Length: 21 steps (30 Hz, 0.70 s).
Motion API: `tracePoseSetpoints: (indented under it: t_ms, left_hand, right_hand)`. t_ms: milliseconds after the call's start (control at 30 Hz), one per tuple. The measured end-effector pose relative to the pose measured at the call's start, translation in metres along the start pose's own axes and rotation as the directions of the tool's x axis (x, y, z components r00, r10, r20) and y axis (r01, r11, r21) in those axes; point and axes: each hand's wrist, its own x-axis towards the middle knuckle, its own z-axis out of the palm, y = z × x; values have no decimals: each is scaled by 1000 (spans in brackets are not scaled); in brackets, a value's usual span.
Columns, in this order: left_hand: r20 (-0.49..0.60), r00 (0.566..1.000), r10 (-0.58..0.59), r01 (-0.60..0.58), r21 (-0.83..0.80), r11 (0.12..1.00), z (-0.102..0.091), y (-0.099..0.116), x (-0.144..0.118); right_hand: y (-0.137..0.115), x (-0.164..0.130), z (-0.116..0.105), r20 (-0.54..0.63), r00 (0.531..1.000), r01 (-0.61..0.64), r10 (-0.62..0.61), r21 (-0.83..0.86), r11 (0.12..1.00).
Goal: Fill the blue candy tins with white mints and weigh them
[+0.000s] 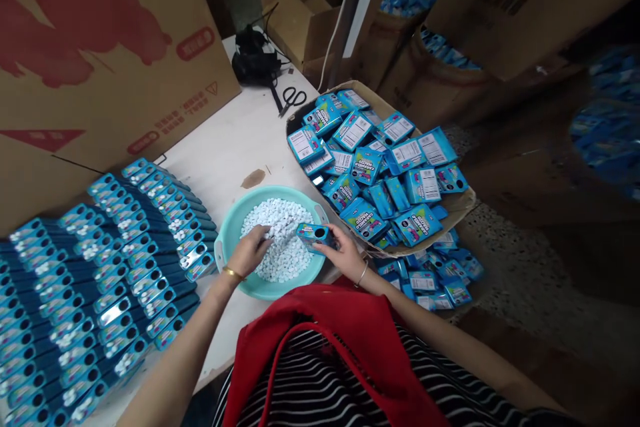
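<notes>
While the round teal plastic basin [235, 230] sits at the near edge of the white table [225, 147], the small blue cardboard box [314, 234] is held over the basin's right rim, just above the heap of small white tablets [280, 240] that fills it. The right hand [343, 255] grips this box from the right side, fingers curled closed around it. The left hand [250, 250] lies in the basin on the tablets, fingers bent downward into the heap and partly closed; whether it has any pinched I cannot tell. Left of the basin lie rows of long blue packed boxes [100, 280]. Right of the basin, a shallow brown cardboard tray [460, 203] holds loose blue boxes.
</notes>
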Motion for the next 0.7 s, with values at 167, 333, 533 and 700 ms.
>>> tracePoseSetpoints:
  t_ms: [167, 333, 533, 700]
  left_hand:
    - [64, 995, 71, -73, 24, 997, -60, 27, -18]
    - [215, 977, 3, -52, 221, 974, -77, 59, -14]
    - [181, 978, -107, 12, 461, 887, -66, 106, -12]
    - [162, 983, -89, -5, 504, 864, -66, 100, -16]
  right_hand:
    - [-5, 18, 17, 69, 960, 281, -273, -209, 937]
    - [-4, 28, 34, 205, 889, 453, -410, -258, 853]
    - [11, 27, 39, 229, 871, 488, -435, -291, 823]
    - [17, 27, 36, 216, 878, 476, -428, -279, 834]
